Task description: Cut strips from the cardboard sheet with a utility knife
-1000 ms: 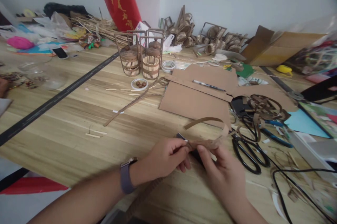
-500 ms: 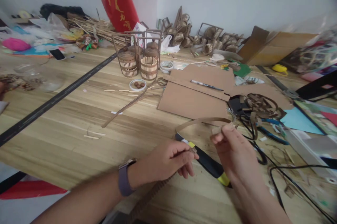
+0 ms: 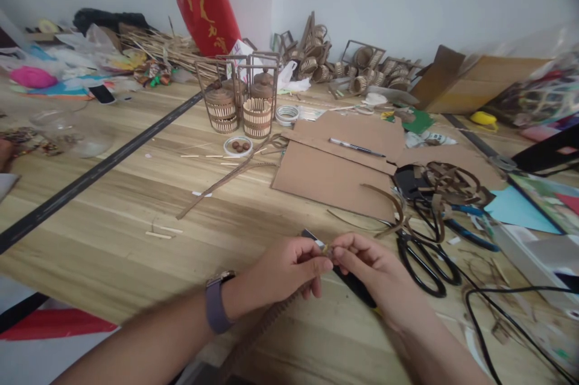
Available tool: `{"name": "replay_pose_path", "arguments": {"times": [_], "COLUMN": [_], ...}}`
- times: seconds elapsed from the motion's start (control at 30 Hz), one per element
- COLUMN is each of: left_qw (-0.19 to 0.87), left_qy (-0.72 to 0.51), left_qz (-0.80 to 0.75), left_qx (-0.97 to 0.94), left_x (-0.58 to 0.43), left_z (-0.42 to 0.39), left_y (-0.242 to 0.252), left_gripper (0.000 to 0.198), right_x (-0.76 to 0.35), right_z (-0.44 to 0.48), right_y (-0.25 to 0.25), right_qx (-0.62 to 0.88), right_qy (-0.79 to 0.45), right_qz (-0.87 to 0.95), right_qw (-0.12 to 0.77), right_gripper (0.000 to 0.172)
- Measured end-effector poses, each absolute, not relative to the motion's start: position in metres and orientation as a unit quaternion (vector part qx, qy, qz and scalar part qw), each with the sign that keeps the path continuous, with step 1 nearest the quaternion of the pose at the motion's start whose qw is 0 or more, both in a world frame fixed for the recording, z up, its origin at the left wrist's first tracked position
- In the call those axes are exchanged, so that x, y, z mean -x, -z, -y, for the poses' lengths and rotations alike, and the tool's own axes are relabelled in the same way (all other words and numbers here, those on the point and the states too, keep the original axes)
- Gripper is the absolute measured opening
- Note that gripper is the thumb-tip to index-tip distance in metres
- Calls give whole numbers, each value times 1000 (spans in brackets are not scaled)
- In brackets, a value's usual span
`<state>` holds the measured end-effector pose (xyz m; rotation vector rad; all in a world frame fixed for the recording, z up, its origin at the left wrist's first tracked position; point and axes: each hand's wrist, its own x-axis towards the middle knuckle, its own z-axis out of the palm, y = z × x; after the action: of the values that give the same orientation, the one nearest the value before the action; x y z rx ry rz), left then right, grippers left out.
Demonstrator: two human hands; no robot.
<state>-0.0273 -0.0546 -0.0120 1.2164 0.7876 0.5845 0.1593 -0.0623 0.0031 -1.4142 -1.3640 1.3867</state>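
My left hand point(image 3: 296, 267), with a watch on its wrist, is closed on a long brown ridged strip point(image 3: 266, 324) that runs down toward the table's near edge. The fingertips of my right hand point(image 3: 371, 261) pinch at the strip's end, against the left thumb and forefinger. What exactly sits between the fingertips is too small to make out. Beneath both hands lies a black-and-yellow cutter knife point(image 3: 355, 288). A loose curved brown strip point(image 3: 391, 195) rests over the cardboard, beside black-handled scissors point(image 3: 425, 267).
Flat cardboard point(image 3: 332, 177) with a pen point(image 3: 357, 147) lies ahead. Small lidded baskets point(image 3: 221, 110) in frames stand behind a white ring point(image 3: 238, 146) of brown beads. Blue-handled pliers point(image 3: 470, 234) and a black cable point(image 3: 470, 318) are at right. Another person's hand point(image 3: 5, 152) shows at far left.
My right hand has moved left and down to meet my left hand. The curved brown strip near it now lies farther right, and the scissors have come into full view.
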Motion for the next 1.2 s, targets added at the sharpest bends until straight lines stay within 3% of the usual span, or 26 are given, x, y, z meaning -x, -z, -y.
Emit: {"name": "replay_pose_path", "arguments": {"times": [0.13, 0.23, 0.4, 0.53, 0.63, 0.8, 0.9, 1.1, 1.2], "left_qw": [738, 788, 868, 834, 775, 714, 700, 555, 489], "left_qy": [-229, -197, -232, -346, -416, -470, -473, -472, -456], "left_qz": [-338, -284, -174, -220, -277, -366, -388, -476, -508], "left_qx": [-538, -509, -403, -369, -387, -368, -367, -493, -543], "left_x": [27, 30, 36, 31, 25, 24, 26, 36, 43], "left_z": [56, 58, 57, 50, 47, 43, 38, 27, 24], "left_y": [10, 8, 13, 24, 27, 24, 21, 15, 6], "left_gripper": [35, 48, 74, 63, 67, 63, 60, 51, 47], "right_x": [-169, -179, -191, -187, -175, -157, -161, -205, -224], "right_z": [53, 43, 32, 33, 42, 59, 57, 32, 21], "right_y": [2, 5, 3, 4, 7, 8, 7, 29, 48], "right_qx": [567, 545, 520, 509, 507, 494, 511, 541, 567], "right_qy": [-477, -456, -480, -517, -549, -538, -410, -21, 75], "right_qz": [444, 343, 299, 300, 319, 543, 683, 775, 768], "right_qw": [504, 615, 640, 619, 583, 415, 323, 326, 288], "right_gripper": [33, 28, 36, 36, 35, 31, 23, 21, 23]}}
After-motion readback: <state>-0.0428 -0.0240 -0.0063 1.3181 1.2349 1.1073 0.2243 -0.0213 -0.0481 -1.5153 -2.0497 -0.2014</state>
